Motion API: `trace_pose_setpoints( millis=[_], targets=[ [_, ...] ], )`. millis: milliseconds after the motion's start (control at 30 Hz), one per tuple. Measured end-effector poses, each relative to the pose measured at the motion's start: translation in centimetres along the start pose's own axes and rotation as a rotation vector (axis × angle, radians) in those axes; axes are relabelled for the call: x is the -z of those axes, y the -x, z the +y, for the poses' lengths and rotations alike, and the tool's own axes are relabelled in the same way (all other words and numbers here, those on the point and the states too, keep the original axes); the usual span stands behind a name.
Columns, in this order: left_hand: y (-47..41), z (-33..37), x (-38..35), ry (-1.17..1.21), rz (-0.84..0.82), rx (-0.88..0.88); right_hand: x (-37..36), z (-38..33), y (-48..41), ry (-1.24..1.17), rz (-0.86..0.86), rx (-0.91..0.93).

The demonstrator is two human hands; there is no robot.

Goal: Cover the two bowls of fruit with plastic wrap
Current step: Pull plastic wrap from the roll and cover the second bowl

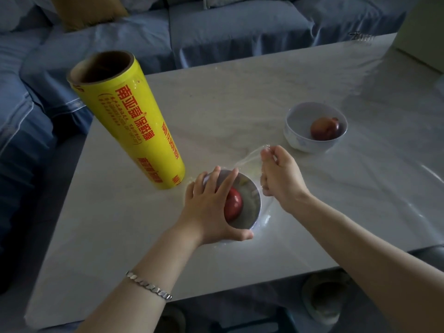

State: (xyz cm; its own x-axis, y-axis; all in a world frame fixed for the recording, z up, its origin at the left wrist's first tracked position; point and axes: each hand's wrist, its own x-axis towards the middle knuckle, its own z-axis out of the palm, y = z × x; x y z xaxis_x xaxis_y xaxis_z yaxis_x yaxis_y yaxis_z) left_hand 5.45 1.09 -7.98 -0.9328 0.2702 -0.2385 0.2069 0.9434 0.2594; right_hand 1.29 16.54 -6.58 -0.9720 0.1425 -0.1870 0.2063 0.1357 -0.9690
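The near bowl (251, 207) holds a red fruit (234, 204) and has clear plastic wrap (249, 159) stretched over it. My left hand (211, 205) lies flat on the wrapped top, its thumb curled at the near rim. My right hand (280, 175) pinches a loose edge of the wrap, lifted just right of that bowl. A second white bowl (298, 138) with a reddish fruit (324, 128) sits uncovered farther right. The large yellow roll of plastic wrap (127, 116) stands upright to the left.
The pale marble-look table (240, 92) bears everything. A blue sofa (216, 27) runs along the far and left sides. Under the near edge, a round dark object (324, 296) sits on the floor.
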Motion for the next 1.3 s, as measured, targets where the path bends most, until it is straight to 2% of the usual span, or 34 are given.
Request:
trace_pose_setpoints(
  millis=[367, 433, 533, 633, 700, 767, 867, 933, 1067, 1300],
  targets=[
    [-0.1, 0.1, 0.0, -0.038, -0.015, 0.038, 2.7, 4.1, -2.5, 0.061, 0.055, -0.257],
    [0.0, 0.4, -0.1, -0.031, -0.002, 0.057, 1.9, 5.2, -3.0, 0.134, 0.086, -0.251],
    [0.0, 1.1, -0.5, -0.006, 0.044, 0.114, 1.7, 5.8, -3.2, 0.303, 0.163, -0.142],
    [0.1, 2.1, -1.1, 0.056, 0.113, 0.235, 2.6, 5.7, -2.7, 0.24, 0.174, -0.244],
    [0.1, 3.0, -1.5, 0.095, 0.156, 0.321, 3.1, 5.2, -1.5, 0.076, 0.115, -0.37],
    [0.2, 3.4, -1.6, 0.113, 0.156, 0.358, 3.1, 4.8, 0.1, -0.054, -0.027, -0.49],
    [0.6, 2.6, -1.1, 0.128, 0.078, 0.301, 2.1, 4.7, 2.0, -0.077, -0.251, -0.577],
    [0.8, 1.6, -0.5, 0.092, 0.013, 0.203, 1.4, 4.5, 2.1, -0.114, -0.273, -0.55],
    [0.3, 0.3, 0.3, -0.001, -0.041, 0.006, 0.6, 3.9, 2.1, -0.115, -0.146, -0.465],
    [-0.6, 0.1, 0.0, -0.008, -0.01, -0.001, -0.6, 3.4, 3.1, -0.12, 0.161, -0.198]
  ],
)
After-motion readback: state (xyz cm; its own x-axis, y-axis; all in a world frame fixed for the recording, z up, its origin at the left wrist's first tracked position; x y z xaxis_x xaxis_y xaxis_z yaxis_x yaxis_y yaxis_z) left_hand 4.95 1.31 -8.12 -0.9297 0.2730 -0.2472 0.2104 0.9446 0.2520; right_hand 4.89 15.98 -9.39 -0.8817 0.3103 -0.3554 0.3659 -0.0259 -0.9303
